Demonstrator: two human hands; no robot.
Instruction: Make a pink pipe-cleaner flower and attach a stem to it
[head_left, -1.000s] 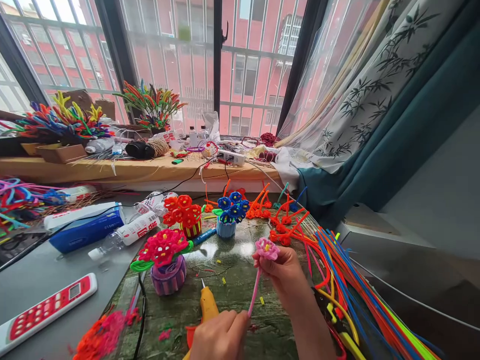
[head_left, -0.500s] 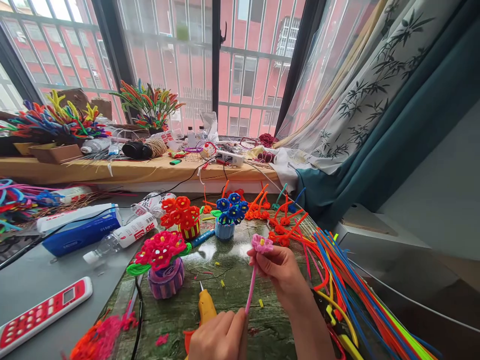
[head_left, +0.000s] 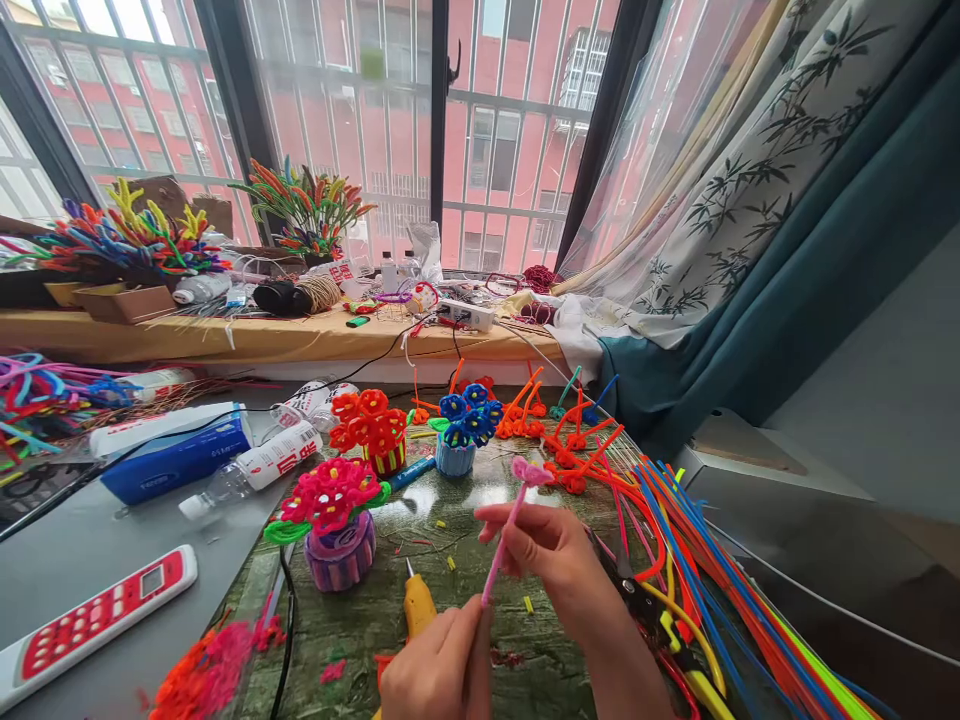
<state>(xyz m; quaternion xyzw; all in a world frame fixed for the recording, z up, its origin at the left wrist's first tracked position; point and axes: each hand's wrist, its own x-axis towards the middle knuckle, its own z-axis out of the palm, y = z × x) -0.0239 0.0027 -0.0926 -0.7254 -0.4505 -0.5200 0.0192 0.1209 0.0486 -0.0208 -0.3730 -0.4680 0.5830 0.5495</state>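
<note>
A pink fuzzy flower (head_left: 531,472) tops a pink stem (head_left: 501,552) that slants down between my hands. My left hand (head_left: 442,650) pinches the stem's lower end. Higher up, my right hand (head_left: 544,550) has its thumb and fingers around the stem, just below the flower. Beside my left hand lies a yellow glue gun (head_left: 418,603), its tip pointing away. Potted fuzzy flowers stand behind: a pink-red one (head_left: 330,500) in a purple pot, an orange-red one (head_left: 369,430) in a striped pot and a blue one (head_left: 470,418) in a light blue pot.
Orange flower pieces (head_left: 574,450) lie at the table's back right, with long coloured stems (head_left: 720,560) and pliers (head_left: 637,600) nearer. Left are a red-white calculator-like device (head_left: 97,625), a blue tissue pack (head_left: 176,462), bottles (head_left: 262,465) and a black cable (head_left: 289,620).
My right hand has slid down from the flower head onto the stem. The flower has tipped to show its side and underside. The view has shifted slightly.
</note>
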